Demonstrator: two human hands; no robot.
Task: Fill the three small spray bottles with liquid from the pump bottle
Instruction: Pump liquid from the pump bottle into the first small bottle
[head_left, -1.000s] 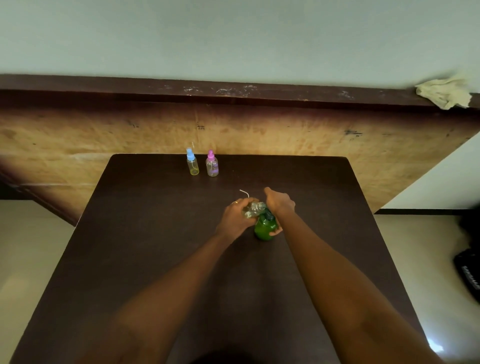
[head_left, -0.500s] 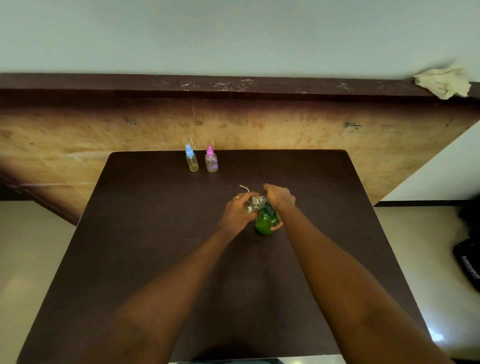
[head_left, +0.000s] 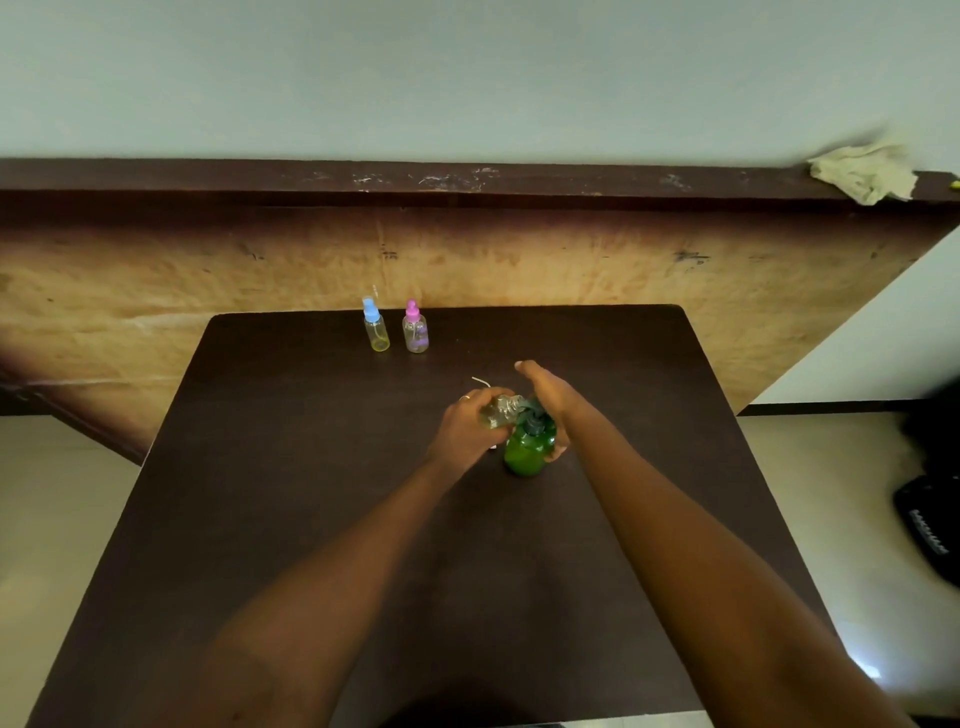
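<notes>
Along the back edge of the table, left of centre, the blue-capped bottle & pink-capped bottle stand upright side by side, caps on, well apart from the hands. Their fill levels are too small to read. Nearer the middle a thin white tube pokes out behind the left hand, prob. the straw of a removed spray top; can't tell if it's held or lying loose. Left hand is curled round the small clear bottle, which seems tilted w/ its mouth toward the spout of the pump bottle, touching or just beside it. Change vs half a sec ago: right hand was curled over the pump head; now its fingers are straight & point away, palm over the head, clasping nothing. That reads as a pump stroke, pressing or letting up, can't say which. So the third bottle is prob. mid-fill, and the capped two may be done already. Green pump bottle stands on the table directly under that palm, not gripped. Clear bottle sits wholly inside the left grip.
</notes>
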